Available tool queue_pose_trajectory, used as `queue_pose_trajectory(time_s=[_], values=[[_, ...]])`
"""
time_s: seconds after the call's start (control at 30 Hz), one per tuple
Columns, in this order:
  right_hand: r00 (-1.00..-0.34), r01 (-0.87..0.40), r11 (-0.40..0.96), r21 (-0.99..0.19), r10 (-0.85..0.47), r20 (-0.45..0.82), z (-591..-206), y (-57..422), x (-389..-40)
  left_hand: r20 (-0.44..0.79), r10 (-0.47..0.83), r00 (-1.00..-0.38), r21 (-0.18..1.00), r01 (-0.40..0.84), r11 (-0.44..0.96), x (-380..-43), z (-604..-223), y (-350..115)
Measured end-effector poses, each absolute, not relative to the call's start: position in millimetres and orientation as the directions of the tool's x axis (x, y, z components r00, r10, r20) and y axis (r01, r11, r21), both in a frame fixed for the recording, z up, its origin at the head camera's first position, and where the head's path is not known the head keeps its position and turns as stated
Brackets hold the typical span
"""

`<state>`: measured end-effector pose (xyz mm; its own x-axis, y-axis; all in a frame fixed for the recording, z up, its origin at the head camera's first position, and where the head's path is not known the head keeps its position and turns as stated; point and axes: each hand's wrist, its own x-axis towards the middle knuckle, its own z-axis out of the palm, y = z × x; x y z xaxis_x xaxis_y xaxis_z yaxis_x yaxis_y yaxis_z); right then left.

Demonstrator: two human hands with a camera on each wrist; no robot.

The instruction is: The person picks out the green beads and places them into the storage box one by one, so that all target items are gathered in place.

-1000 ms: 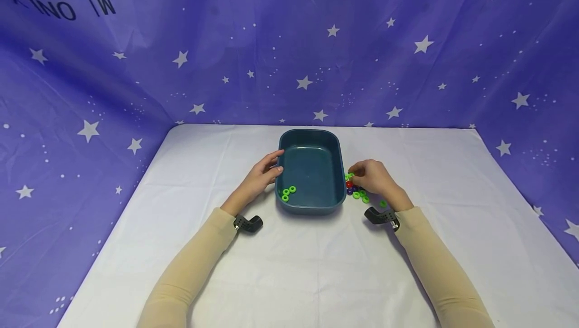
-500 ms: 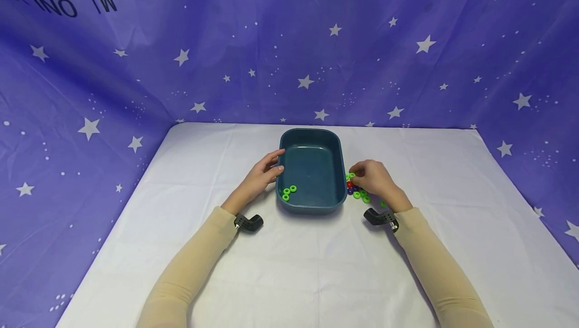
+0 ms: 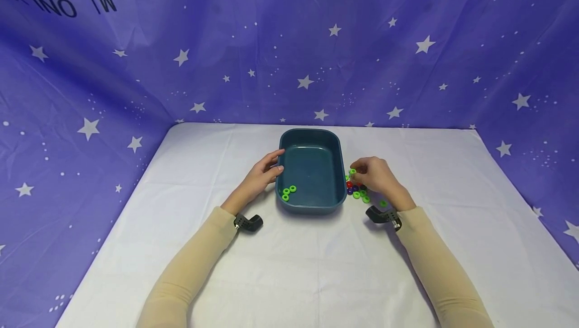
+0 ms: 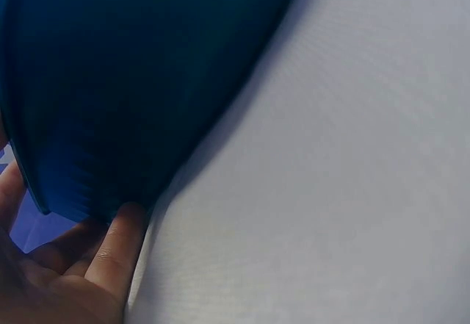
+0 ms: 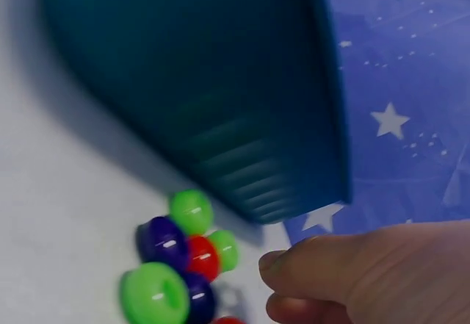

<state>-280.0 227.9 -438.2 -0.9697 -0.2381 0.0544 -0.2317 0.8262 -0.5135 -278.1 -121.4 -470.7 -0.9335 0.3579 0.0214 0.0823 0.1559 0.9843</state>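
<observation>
A dark teal plastic tray [image 3: 312, 208] stands on the white cloth, with 3 green beads [image 3: 286, 192] in its near left corner. My left hand [image 3: 259, 180] holds the tray's left side, thumb and index finger at the rim. In the left wrist view, other fingers [image 4: 121, 247] lie against the outer wall. My right hand [image 3: 375, 175] is just right of the tray, pinching a green ring-shaped bead [image 3: 353, 172] at its fingertips. Below it lie several loose beads: green [image 5: 154, 294], purple [image 5: 163, 242] and red [image 5: 203, 258]. The right thumb hides the pinched bead in the right wrist view.
A white cloth [image 3: 289, 278] covers the table. One green bead [image 3: 383, 203] lies apart near the right wrist. A purple star-patterned curtain [image 3: 253, 41] hangs behind and at both sides. Each wrist wears a black camera mount [image 3: 249, 223].
My right hand has lifted slightly away from the loose beads, and the green bead at its fingertips has risen with it. The left hand and the tray stay put.
</observation>
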Motion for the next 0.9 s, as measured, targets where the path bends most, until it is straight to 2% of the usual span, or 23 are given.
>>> queue_pose_trajectory(time_s=[0.37, 0.6, 0.9], values=[[-0.967, -0.253, 0.797, -0.548, -0.222, 0.124, -406, 221, -272, 0.034, 0.358, -0.933, 0.985, 0.092, 0.147, -278, -471, -120], [-0.941, -0.337, 0.764, -0.551, -0.281, 0.187, -392, 206, -263, 0.038, 0.361, -0.932, 0.984, 0.098, 0.151, -279, -474, -121], [-0.924, -0.378, 0.743, -0.552, -0.338, 0.178, -383, 179, -261, 0.036, 0.367, -0.930, 0.985, 0.095, 0.144, -278, -473, -120]])
